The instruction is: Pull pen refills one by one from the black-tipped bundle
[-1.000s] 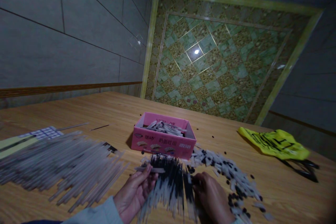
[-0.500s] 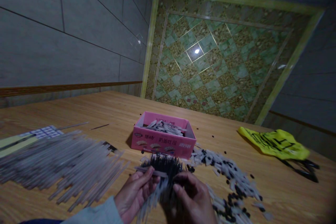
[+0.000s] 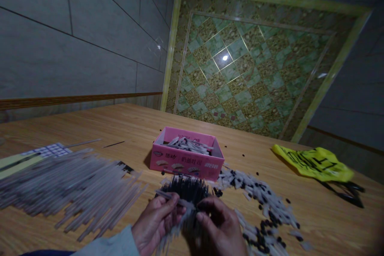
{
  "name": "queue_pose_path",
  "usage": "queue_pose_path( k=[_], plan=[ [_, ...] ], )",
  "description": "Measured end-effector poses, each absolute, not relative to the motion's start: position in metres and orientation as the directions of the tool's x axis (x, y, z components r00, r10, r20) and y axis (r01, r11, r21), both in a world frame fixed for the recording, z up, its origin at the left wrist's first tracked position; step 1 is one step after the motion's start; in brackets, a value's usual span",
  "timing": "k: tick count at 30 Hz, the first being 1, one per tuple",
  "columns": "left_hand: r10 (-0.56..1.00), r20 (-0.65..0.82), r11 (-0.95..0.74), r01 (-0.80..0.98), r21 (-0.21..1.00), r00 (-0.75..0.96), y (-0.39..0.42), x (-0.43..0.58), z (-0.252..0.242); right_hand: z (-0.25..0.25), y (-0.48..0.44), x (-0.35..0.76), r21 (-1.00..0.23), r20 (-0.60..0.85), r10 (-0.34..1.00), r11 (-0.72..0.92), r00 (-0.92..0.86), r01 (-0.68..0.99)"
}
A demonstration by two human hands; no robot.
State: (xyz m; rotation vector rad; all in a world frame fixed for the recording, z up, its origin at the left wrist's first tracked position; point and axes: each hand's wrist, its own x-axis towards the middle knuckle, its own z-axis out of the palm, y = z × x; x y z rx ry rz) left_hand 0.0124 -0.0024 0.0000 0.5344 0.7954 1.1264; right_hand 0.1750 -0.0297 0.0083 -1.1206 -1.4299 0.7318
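My left hand [image 3: 153, 224] is closed round a bundle of thin dark-tipped refills [image 3: 187, 192] that fans out toward the pink box. Its thumb also pins a single refill lying crosswise. My right hand [image 3: 217, 228] is right beside it, fingertips pinched on the bundle's near part. Both hands hover low over the wooden table [image 3: 120, 128] at the bottom middle of the head view.
A pink cardboard box [image 3: 186, 160] of small pieces stands just beyond the hands. A wide pile of clear tubes [image 3: 69, 184] lies to the left. Small caps and pieces [image 3: 258, 204] are scattered on the right. A yellow bag [image 3: 315, 162] and black scissors [image 3: 345, 192] lie far right.
My right hand came in from the right side of the bundle to its near end, beside my left hand. The fanned refills have been gathered into a tighter bunch.
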Motion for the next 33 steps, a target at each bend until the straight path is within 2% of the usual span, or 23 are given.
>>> queue_pose_path(
  k=[3, 8, 14, 17, 23, 30, 33],
  plan=[
    [0.935, -0.284, 0.354, -0.567, 0.744, 0.212, -0.003, 0.013, -0.001, 0.008, -0.03, 0.176, -0.893, 0.385, 0.922, 0.362, 0.039, 0.268],
    [0.944, -0.27, 0.329, -0.534, 0.779, 0.188, -0.003, 0.014, 0.0, 0.01, -0.03, 0.179, -0.838, 0.36, 0.932, 0.34, -0.037, 0.426],
    [0.953, -0.263, 0.303, -0.503, 0.809, 0.152, -0.004, 0.014, 0.0, 0.007, -0.03, 0.18, -0.761, 0.428, 0.903, 0.377, -0.027, 0.528],
    [0.953, -0.252, 0.301, -0.49, 0.818, 0.165, -0.004, 0.013, -0.002, 0.006, -0.031, 0.179, -0.779, 0.42, 0.907, 0.367, -0.012, 0.509],
    [0.968, -0.182, 0.242, -0.459, 0.855, 0.171, -0.007, 0.014, -0.001, -0.003, -0.028, 0.176, -0.876, 0.396, 0.908, 0.329, 0.135, 0.352],
    [0.966, -0.159, 0.231, -0.412, 0.882, 0.202, -0.005, 0.015, 0.0, -0.014, -0.025, 0.176, -0.855, 0.349, 0.934, 0.285, 0.074, 0.433],
    [0.97, -0.179, 0.236, -0.454, 0.859, 0.165, -0.003, 0.013, -0.001, -0.011, -0.025, 0.177, -0.811, 0.408, 0.913, 0.359, 0.006, 0.463]
  ],
)
